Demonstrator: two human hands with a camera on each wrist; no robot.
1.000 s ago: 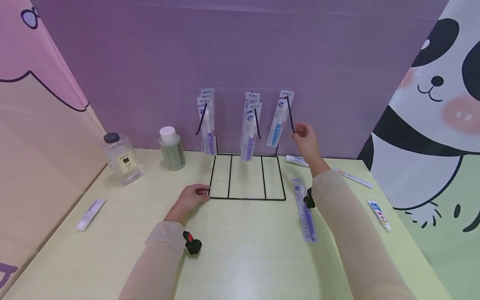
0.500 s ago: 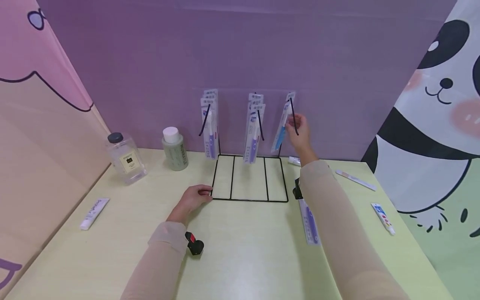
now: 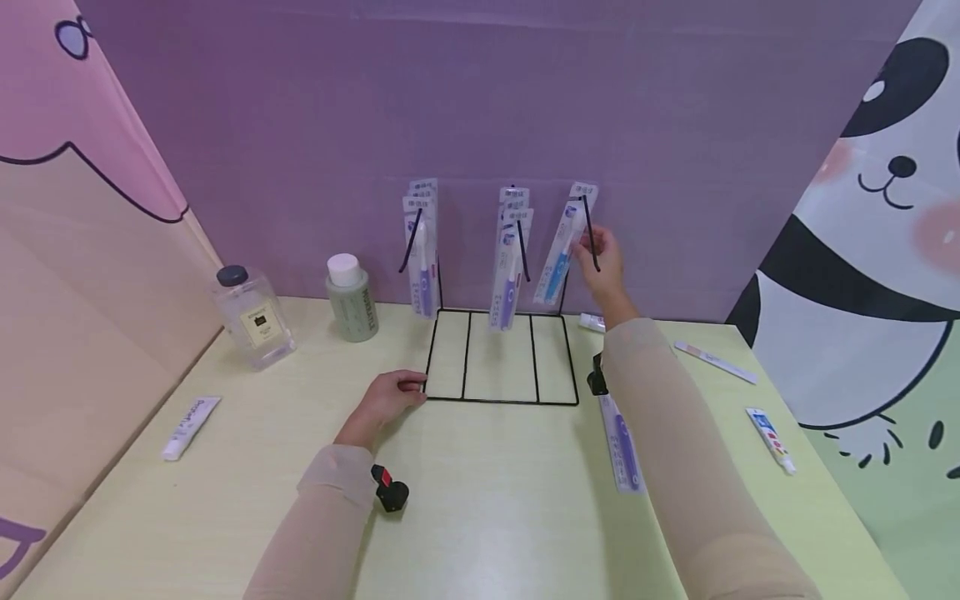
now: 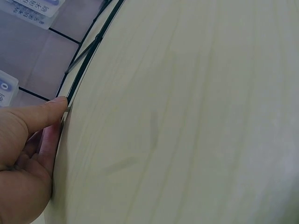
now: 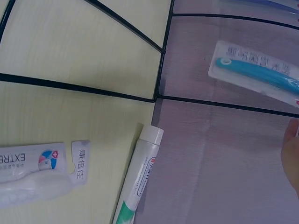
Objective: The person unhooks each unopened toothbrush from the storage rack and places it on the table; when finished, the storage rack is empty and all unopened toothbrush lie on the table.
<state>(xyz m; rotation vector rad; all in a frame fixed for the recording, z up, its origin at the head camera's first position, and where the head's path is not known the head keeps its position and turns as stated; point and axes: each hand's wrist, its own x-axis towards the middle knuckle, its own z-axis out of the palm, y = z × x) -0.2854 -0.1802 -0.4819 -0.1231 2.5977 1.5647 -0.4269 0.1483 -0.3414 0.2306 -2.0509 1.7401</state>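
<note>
In the head view, my left hand [image 3: 388, 397] pinches the front left corner of a black wire display rack [image 3: 502, 402]; the left wrist view shows its thumb [image 4: 44, 114] against the wire. My right hand [image 3: 604, 271] is up at the rack's right hook [image 3: 590, 227], fingertips right at the edge of a packaged blue toothbrush [image 3: 558, 254] that hangs there tilted. Whether they grip the pack I cannot tell. In the right wrist view only a bit of that hand [image 5: 291, 156] shows below the pack [image 5: 261, 74]. Several packaged purple toothbrushes hang on the left [image 3: 422, 258] and middle hooks [image 3: 510, 267].
Another packaged toothbrush [image 3: 621, 450] lies under my right forearm. Toothpaste tubes lie at the left [image 3: 191, 427], the right [image 3: 770, 440] and behind my right wrist [image 3: 591, 322], near a thin white packet [image 3: 715, 362]. A clear bottle [image 3: 255, 321] and a green bottle [image 3: 352, 304] stand back left.
My right hand has moved from the tip of the right hook inward and left to the blue toothbrush pack. The pack turned edge-on, then swung back. My left hand stays on the rack.
</note>
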